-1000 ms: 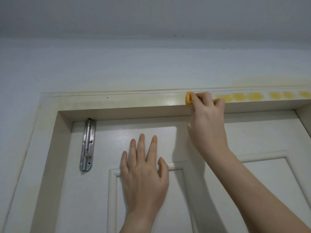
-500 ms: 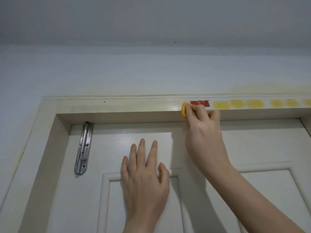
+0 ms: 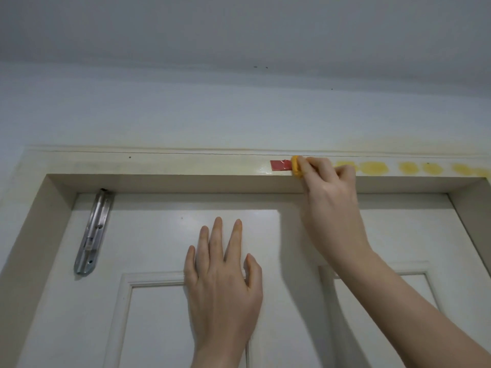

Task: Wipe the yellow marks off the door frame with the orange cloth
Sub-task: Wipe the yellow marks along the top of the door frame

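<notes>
- Orange cloth point(image 3: 297, 167) sits wadded small in the right hand point(image 3: 329, 203), whose curled fingers pinch it against the door frame point(image 3: 159, 166), touching the red tape's point(image 3: 280, 165) right end.
- It looks soft and light; gripped tight under the fingertips, it should rub firmly.
- Yellow marks point(image 3: 373, 167) run in a row right of the red tape.
- Left hand point(image 3: 223, 282) lies spread flat on the door point(image 3: 159, 235) below the red tape.
- The door frame's paint looks glossy; pale wall point(image 3: 186, 115) above the red tape.

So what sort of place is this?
Probably a room in a home: a white panelled door with a metal bolt, set in a cream frame, below a plain painted wall and ceiling.
</notes>
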Action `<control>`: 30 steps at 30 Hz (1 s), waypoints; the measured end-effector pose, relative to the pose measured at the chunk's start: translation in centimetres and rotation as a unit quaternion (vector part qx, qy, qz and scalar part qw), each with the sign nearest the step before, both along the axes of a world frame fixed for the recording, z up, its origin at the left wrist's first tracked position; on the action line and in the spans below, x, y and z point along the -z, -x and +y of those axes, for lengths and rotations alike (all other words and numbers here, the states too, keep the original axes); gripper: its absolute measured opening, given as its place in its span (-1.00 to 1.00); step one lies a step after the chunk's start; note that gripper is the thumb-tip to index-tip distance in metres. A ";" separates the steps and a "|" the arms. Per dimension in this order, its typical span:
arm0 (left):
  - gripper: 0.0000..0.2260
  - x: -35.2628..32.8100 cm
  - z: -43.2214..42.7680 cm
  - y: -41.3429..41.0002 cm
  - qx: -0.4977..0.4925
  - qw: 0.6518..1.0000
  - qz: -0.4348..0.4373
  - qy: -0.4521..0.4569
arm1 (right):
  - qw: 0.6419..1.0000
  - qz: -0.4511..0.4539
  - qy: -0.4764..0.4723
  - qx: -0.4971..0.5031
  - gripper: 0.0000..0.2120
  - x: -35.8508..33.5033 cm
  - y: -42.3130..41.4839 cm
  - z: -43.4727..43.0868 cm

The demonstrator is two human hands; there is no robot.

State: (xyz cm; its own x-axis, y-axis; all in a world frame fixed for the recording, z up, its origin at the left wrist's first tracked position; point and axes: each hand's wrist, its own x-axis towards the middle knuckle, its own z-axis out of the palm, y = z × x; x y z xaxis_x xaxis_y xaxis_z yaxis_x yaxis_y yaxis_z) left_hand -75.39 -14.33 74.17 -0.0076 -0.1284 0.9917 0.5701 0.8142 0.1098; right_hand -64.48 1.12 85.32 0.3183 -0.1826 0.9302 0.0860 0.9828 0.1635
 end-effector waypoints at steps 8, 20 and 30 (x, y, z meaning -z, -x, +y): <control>-0.43 0.0 2.7 -0.9 0.011 1.000 -0.011 0.004 | 1.000 0.001 -0.025 -0.005 -0.41 0.1 -0.2 0.9; -0.41 0.2 3.6 -1.2 0.005 1.000 -0.013 0.017 | 1.000 -0.003 0.000 0.001 -0.46 -0.8 -0.9 3.4; -0.42 0.4 3.9 -1.1 -0.005 0.999 -0.011 0.033 | 1.000 -0.007 -0.028 -0.010 -0.42 -0.5 -0.8 3.0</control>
